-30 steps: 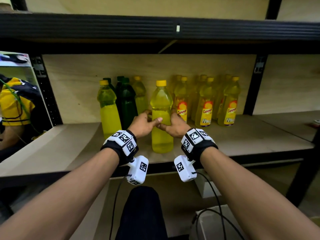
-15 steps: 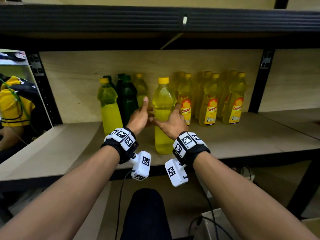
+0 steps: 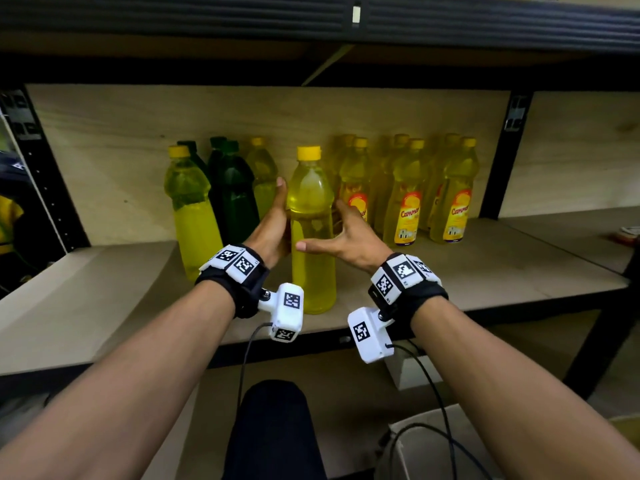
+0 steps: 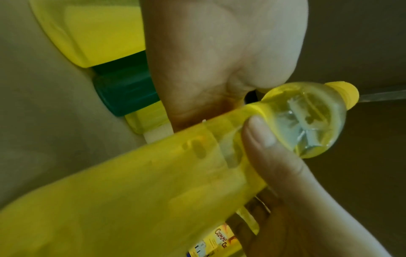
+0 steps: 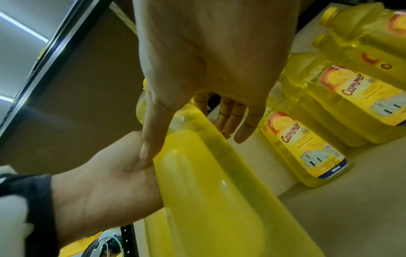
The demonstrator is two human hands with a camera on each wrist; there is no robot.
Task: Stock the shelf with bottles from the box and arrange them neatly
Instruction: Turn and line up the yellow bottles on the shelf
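Unlabelled yellow bottle upright near shelf front edge, btwn green and labelled rows. Left hand flat against its side, right hand spread, thumb on front; prob steadying/aligning it.

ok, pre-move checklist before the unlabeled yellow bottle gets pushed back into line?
1. Unlabeled yellow bottle upright on shelf board: ok.
2. Left hand flat against its left side: ok.
3. Right hand open, thumb across the front: ok; contact by the fingers behind: cannot tell.
4. In line with labeled bottles: not ok, stands nearer the front edge.
5. Free slot behind it: cannot tell, hidden.
6. Green bottles apart from left hand: cannot tell.
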